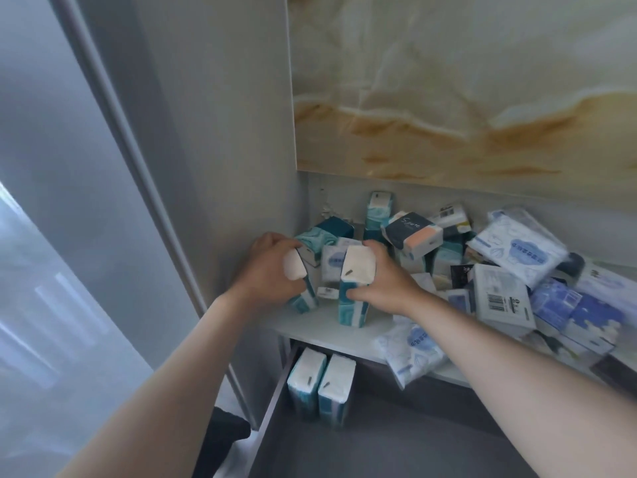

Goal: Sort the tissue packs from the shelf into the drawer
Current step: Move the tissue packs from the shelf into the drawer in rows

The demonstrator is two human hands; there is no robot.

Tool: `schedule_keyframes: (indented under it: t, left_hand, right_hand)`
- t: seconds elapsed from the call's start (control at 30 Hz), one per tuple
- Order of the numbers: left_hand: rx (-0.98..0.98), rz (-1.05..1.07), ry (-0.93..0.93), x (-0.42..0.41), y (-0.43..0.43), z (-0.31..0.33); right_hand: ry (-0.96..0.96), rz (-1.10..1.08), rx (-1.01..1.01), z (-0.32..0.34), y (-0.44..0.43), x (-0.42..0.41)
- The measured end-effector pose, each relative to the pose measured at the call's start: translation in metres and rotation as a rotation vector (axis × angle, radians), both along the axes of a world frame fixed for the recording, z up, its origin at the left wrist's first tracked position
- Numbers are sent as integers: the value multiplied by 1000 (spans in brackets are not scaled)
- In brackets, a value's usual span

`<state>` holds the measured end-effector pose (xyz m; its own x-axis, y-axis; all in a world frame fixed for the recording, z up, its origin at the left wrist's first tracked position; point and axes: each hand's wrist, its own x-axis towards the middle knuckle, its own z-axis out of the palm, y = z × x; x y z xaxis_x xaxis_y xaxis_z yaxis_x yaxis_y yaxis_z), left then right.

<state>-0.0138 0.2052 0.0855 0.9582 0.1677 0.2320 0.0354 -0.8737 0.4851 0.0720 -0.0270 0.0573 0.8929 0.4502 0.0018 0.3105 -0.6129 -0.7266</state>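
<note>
**Both hands on teal packs at the shelf's left end**

Head view. The left hand (272, 270) curls round a teal tissue pack (305, 298) hard against the grey cabinet side wall (224, 150). Its long axis runs roughly upright but leans, with the white end up toward the camera and the teal foot down on the shelf (344, 334). The right hand (379, 282) grips a second teal pack (351, 310) from the right. This one stands nearly straight on end, white top uppermost, its base near the shelf's front edge. The two held packs stand close together but apart, with a smaller pale pack behind the gap.

In the open drawer (379, 443) below the shelf, two stowed packs (320, 389) stand side by side on end, white tops up, in the back left corner. The rest of the grey drawer floor to their right lies open.

The right half of the shelf holds a loose pile of packs (499, 288): a dark pack (412, 232) tipped at an angle, blue-and-white soft packs and one with a barcode. That side is blurred, so it is hard to make out where one pack ends and the next begins. A soft pack (410, 350) overhangs the front edge above the drawer. The left palm hides much of its pack, and the frame's right edge cuts off the pile. A marbled panel (448, 98) closes the wall above.
</note>
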Motion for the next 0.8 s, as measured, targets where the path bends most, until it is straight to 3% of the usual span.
schedule_keyframes:
  t: [0.1,0.3,0.47,0.57,0.67,0.8]
  left_hand:
    - [21,-50,-12,-22,-2,17]
    - [-2,-168,151,-72,-19,23]
    - [-4,-247,495,-97,-36,7]
    - [132,-279,685,-104,-45,-13]
    - [265,-335,817,-107,-55,-39]
    - [320,-396,898,-107,-63,-71]
  right_hand:
    - [-3,-5,50,12,-4,-11]
    - [140,78,80,22,-22,-55]
    - [351,234,-92,9,-31,-97]
    - [504,300,-252,-7,-29,-125]
    - [506,292,-396,-38,-27,-141]
    - [479,229,-437,-76,-25,-154]
